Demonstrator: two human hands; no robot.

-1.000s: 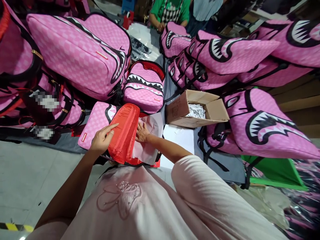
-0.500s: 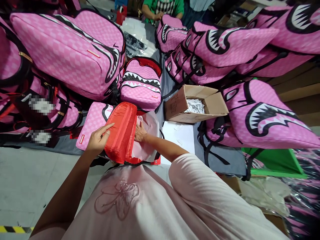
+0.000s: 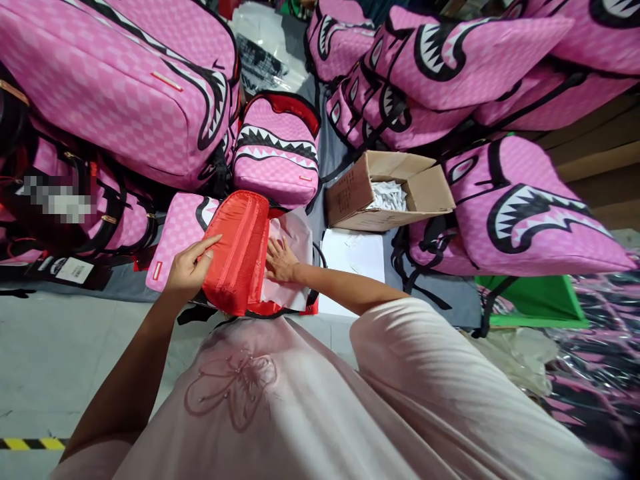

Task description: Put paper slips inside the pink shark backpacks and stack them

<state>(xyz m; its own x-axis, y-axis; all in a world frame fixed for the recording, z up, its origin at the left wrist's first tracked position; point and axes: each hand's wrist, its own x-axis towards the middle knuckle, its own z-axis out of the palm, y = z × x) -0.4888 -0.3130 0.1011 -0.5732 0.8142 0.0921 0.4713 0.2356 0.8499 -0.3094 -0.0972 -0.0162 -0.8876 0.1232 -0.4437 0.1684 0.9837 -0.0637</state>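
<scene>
In front of me lies an unzipped pink checkered backpack, its front panel folded over to the left so the red lining shows. My left hand grips the edge of that folded panel, thumb and fingers on the red side. Inside the backpack's main compartment is a pale pinkish sheet, wrinkled under my right hand. That hand rests on it with fingers spread and holds nothing. A smaller pink bag with a shark-mouth print and a red-lined opening stands just beyond.
A cardboard box of small white packets sits right of the backpack, with white paper before it. Pink shark-face backpacks are piled at right, and a large pink backpack lies at left. A green bin is below the table's right edge.
The view has tilted and shifted slightly, so the things on the table sit higher in the frame. My right hand has come more into sight, fingers spread on the sheet. The left keeps its grip.
</scene>
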